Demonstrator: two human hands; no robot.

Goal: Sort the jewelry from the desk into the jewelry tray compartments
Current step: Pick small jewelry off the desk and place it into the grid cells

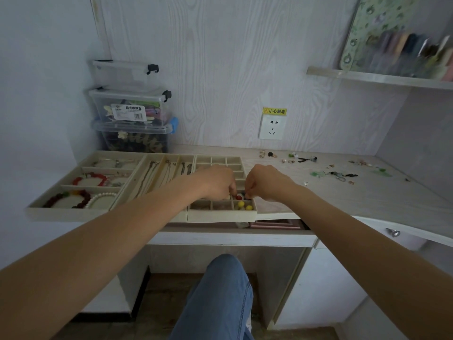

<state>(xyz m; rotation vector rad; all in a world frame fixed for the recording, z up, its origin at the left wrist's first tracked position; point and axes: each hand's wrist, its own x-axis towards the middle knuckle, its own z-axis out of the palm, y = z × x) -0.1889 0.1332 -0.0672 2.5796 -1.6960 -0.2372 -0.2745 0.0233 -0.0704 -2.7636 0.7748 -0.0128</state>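
Three beige jewelry trays lie side by side on the desk: a bracelet tray (61, 209), a necklace tray (161, 159) and a small-compartment tray (220, 215). My left hand (217, 182) and my right hand (266, 181) hover over the small-compartment tray, fingers curled down, fingertips almost meeting above one cell near its right front. That cell holds a red bead (239, 197). My right fingertips pinch a small dark-blue piece (244, 193). Yellow beads (244, 206) lie in the cell in front. What my left fingertips hold is hidden. Loose jewelry (297, 158) is scattered on the desk at the back right.
Three clear storage boxes (132, 111) are stacked at the back left corner. A wall socket (272, 127) sits behind the desk, and a shelf (380, 78) hangs upper right. More small pieces (339, 174) lie further right. A partly open drawer (277, 224) shows under the desk edge.
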